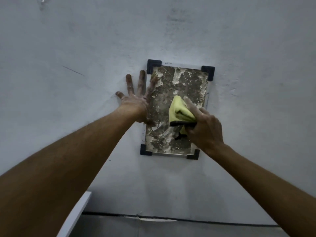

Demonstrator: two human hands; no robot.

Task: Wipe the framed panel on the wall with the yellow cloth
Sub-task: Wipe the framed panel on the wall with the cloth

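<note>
Yellow cloth (179, 109) bunched in right hand (206, 129) against framed panel (181, 79), left hand (136, 103) spread flat at its left edge

Soft yellow cloth (179, 109), blotchy rough panel (177, 86)

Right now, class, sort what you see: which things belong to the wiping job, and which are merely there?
Job:
framed panel
yellow cloth
right hand, gripping the cloth
left hand, flat at the panel's left edge

Merely there:
white ledge, lower left
dark cable, running along the bottom
</note>
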